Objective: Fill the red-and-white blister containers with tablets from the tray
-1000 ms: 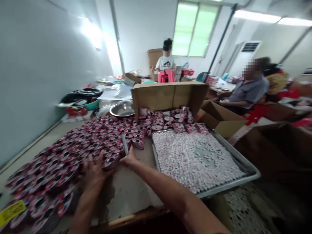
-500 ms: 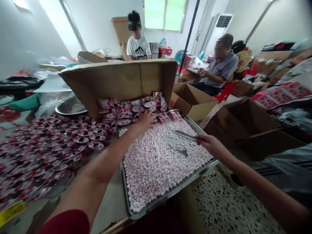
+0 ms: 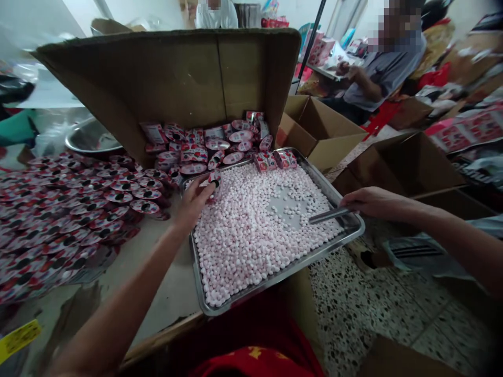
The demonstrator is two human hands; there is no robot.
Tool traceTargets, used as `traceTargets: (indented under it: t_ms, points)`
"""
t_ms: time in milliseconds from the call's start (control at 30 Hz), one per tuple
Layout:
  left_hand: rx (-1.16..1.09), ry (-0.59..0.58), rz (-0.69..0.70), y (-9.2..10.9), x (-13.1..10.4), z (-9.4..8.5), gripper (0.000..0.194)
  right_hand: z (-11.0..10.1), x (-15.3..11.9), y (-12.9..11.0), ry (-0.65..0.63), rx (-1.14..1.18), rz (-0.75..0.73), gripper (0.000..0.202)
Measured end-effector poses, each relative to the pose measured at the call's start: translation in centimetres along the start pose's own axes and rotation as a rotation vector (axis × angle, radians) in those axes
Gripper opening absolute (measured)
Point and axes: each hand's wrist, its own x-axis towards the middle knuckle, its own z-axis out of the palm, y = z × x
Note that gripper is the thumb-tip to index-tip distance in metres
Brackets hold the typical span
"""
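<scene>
A metal tray [image 3: 271,287] holds a layer of small white-pink candies [image 3: 239,235], with a patch of bare metal at its right. Over the tray's left far corner, my left hand [image 3: 195,198] is closed around a small red-and-pink printed candy pack [image 3: 214,182], whose dark open end shows. Above the tray's right side, my right hand [image 3: 359,201] grips a long narrow metal scoop [image 3: 329,215]; its tip hangs low over the candies. Two similar packs [image 3: 285,158] lie on the tray's far edge. More packs [image 3: 194,153] are heaped just behind, inside a tipped carton.
The tipped cardboard carton [image 3: 176,73] stands behind the tray. Rows of upright packs [image 3: 70,209] with dark open tops cover the left side. A metal bowl [image 3: 92,137] sits beyond them. Open cartons [image 3: 326,125] stand to the right, with a seated person [image 3: 387,68] farther back.
My left hand has moved from the heaped packs back toward me and left, now with a pack in it. My right hand has drawn the scoop rightward. The view has tilted down.
</scene>
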Motion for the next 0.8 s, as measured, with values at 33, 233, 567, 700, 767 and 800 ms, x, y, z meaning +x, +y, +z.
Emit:
traceTargets:
  t_ms: [33,233,567,700,767,800]
  points:
    - [0.059,0.058,0.031,-0.3,-1.5,0.3,0.058,-0.2,-0.5,0.1,-0.147,-0.074,-0.027,0.010]
    - [0.571,0.311,0.291,-1.6,-10.1,3.8,0.055,2.0,-2.5,0.7,-0.431,-0.235,-0.061,0.022]
    - [0.538,0.375,0.408,-3.6,-6.2,13.5,0.045,15.9,-2.6,-4.9,-0.218,0.092,-0.156,0.022]
    - [0.376,0.200,0.292,-1.8,-0.9,12.5,0.041,18.3,-1.5,-7.5,-0.128,0.180,-0.212,0.018]
    - [0.216,0.097,0.103,-0.4,1.1,10.1,0.044,18.1,-0.7,-8.1,-0.197,0.331,-0.140,0.017]
    - [0.127,0.036,-0.030,0.3,1.8,8.6,0.048,17.7,-0.4,-8.3,-0.232,0.407,-0.093,0.017]
